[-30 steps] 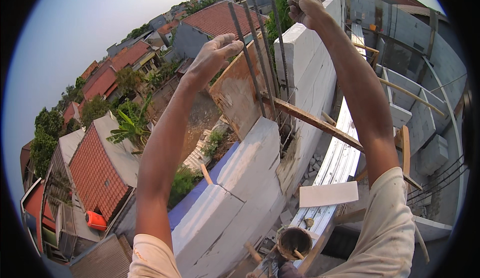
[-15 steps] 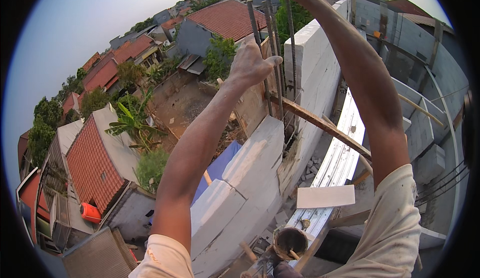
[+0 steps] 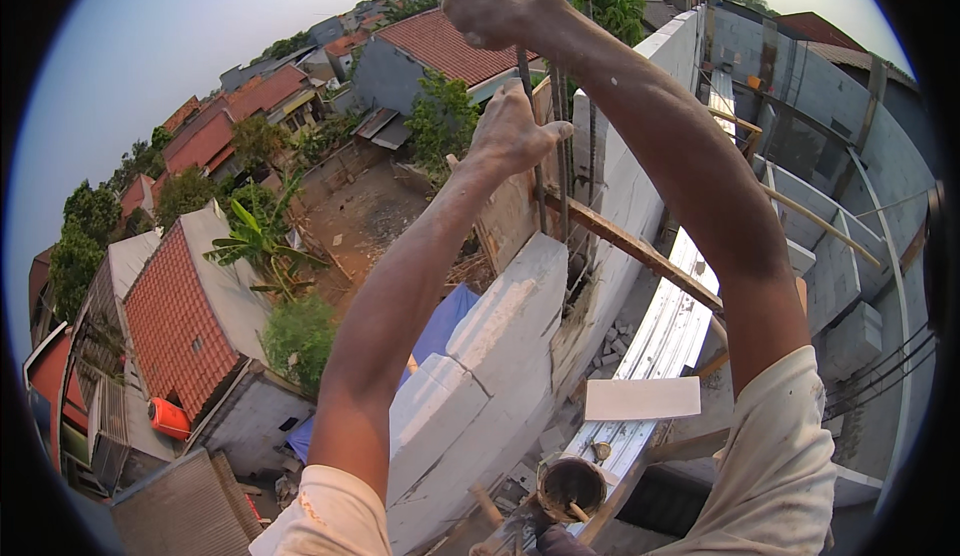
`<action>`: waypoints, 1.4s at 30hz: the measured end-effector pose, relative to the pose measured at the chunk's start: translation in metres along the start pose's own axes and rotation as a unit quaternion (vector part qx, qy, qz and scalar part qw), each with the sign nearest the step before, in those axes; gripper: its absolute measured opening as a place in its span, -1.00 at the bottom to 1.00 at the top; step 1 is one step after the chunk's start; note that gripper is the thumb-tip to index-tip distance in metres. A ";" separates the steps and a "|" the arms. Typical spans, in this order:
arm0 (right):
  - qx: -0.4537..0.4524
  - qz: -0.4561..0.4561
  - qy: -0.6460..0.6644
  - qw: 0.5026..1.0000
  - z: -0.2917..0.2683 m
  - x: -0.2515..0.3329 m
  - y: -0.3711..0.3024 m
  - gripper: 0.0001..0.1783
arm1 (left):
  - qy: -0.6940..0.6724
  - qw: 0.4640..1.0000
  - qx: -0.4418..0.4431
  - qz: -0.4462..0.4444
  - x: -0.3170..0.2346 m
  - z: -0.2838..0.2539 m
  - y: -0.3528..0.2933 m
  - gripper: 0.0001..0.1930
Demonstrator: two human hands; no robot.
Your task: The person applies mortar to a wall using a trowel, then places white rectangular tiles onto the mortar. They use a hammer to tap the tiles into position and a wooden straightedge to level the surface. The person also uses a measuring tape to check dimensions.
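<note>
My left hand (image 3: 513, 138) is closed around an upright steel rebar (image 3: 541, 196), its thumb sticking out to the right. Above it, my right hand (image 3: 497, 8) is curled closed in front of the same bar's upper end; what its fingers hold, if anything, is hidden. More rebars (image 3: 592, 131) rise just right of my left hand, between two white block walls. A wooden board (image 3: 508, 214) stands upright behind my left wrist. From the bars, a timber strip (image 3: 640, 246) slants down to the right under my right forearm.
The near white block wall (image 3: 510, 291) steps down towards me. Right of it, a white block (image 3: 642, 398) lies across a pale metal plank (image 3: 640, 356). A bucket (image 3: 572, 486) with a stick in it stands below. Rooftops and a dirt yard (image 3: 365, 221) lie far beneath, left.
My right hand has swung left and slightly down, from the upper right to above my left hand. My left hand has shifted slightly right with the rebar, and the view has tilted a little.
</note>
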State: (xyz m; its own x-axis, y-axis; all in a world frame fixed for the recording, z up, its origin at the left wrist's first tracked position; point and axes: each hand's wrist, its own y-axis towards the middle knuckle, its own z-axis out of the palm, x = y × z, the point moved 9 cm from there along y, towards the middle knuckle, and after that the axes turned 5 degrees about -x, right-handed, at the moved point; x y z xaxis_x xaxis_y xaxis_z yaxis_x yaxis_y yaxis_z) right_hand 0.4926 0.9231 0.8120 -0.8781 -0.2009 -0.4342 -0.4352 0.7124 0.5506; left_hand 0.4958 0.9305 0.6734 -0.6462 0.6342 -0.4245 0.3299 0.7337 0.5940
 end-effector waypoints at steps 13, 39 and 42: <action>0.032 -0.018 0.060 0.998 0.065 0.060 -0.039 -0.42 | 0.187 0.973 -0.016 0.137 0.010 0.030 -0.019 -0.26; 0.010 0.316 0.514 0.797 0.093 0.078 -0.393 -0.39 | 0.011 0.997 -0.006 0.074 0.032 -0.117 -0.106 -0.59; 0.155 0.413 0.534 0.722 0.172 0.181 -0.557 -0.49 | -0.001 0.992 -0.051 0.117 0.015 -0.137 -0.124 -0.65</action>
State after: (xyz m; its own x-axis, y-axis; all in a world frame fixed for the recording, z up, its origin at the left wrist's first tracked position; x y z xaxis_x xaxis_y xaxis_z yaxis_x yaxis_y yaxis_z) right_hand 0.6101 0.6059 0.3042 -0.5379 0.0916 0.8380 0.2437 0.9685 0.0505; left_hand 0.3511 0.8162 0.6870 -0.5588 0.7850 -0.2675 0.3995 0.5375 0.7426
